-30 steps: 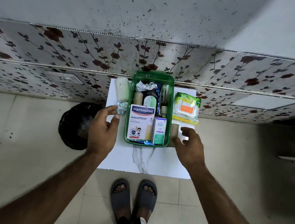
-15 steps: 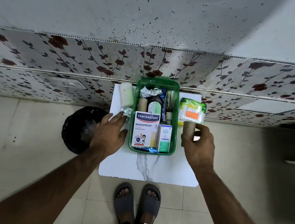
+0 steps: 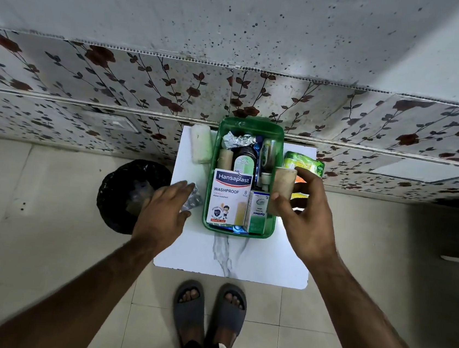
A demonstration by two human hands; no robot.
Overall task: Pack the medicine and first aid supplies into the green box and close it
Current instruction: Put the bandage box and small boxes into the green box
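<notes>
**Seating the tan roll in the box**

The green box [image 3: 240, 233] sits open and crowded, just left of the right hand [image 3: 307, 221], whose fingers pinch a tan bandage roll [image 3: 283, 190] over its right rim. Lower it upright into the gap. The left hand [image 3: 165, 213] lies flat over a blister pack [image 3: 193, 200], grip unclear.

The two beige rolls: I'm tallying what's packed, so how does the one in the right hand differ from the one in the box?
The held roll is pinched by the right hand at the green box's right rim; the packed roll stands inside, left of a bottle. The held one shows more of its side. Both are beige cylinders.
</notes>
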